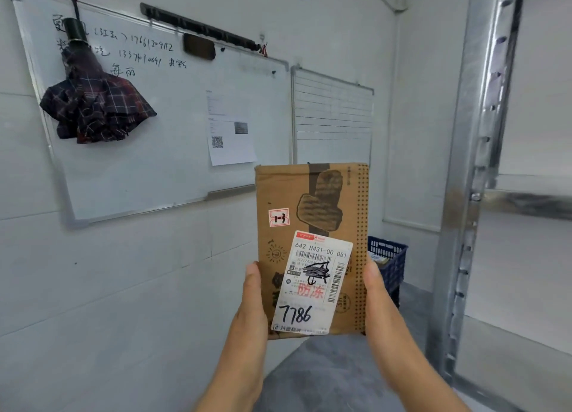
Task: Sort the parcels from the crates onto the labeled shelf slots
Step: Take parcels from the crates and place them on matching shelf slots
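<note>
Brown flat cardboard parcel (312,250) up in front of the wall, head view | left hand (252,300) clamps its left edge, right hand (376,288) its right edge, fingers hidden behind | small red-and-white sticker (279,217) reads 1-3 | tip: probably match that to a slot tag on the grey metal shelf (473,179) at right before letting go

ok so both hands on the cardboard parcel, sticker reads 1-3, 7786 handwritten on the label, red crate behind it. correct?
Not quite: the crate is dark blue, not red, as the head view shows. The rest holds: left hand and right hand hold the cardboard parcel, the sticker reads 1-3, and 7786 is handwritten on the label.
</note>
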The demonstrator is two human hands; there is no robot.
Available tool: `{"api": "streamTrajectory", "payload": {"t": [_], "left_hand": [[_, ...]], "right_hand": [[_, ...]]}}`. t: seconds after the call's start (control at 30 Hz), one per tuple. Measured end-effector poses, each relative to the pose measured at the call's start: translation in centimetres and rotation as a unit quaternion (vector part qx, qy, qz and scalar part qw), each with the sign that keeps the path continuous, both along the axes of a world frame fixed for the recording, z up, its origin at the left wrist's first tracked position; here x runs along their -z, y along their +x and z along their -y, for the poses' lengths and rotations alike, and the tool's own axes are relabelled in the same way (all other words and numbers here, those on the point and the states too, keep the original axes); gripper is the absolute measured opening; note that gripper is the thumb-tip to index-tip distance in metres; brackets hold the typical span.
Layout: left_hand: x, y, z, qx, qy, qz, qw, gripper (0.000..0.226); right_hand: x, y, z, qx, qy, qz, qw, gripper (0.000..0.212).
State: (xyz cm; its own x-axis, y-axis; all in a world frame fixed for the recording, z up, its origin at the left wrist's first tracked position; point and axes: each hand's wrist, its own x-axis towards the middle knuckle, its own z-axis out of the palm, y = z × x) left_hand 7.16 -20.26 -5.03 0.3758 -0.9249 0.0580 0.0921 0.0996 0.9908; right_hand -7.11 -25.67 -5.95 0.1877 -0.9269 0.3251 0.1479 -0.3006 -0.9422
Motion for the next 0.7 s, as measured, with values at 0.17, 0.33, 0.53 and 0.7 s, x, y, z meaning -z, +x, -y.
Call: {"api": "streamTrajectory", "payload": {"t": [0.17,0.33,0.53,0.7], "left_hand": [[-1.2,-4.3,0.1,0.08,-0.017,0.001,0.997,0.058],[-2.2,-9.3,-0.4,0.144,-0.037,0.005,0.989,0.054],[-3.1,-14.9,-1.6,0.211,-0.044,0.014,0.976,0.052],[-3.7,-19.7,-4.1,0.255,-0.053,0.019,0.965,0.05]], "right_hand": [[-1.3,-5.3,-2.0,0.058,-0.017,-0.06,0.996,0.059],[-2.8,-10.2,-4.4,0.123,-0.026,-0.072,0.989,0.058],[-4.1,-15.8,-8.3,0.173,-0.042,-0.07,0.982,0.054],[-4.7,-20.6,-12.2,0.211,-0.052,-0.062,0.974,0.053]]}}
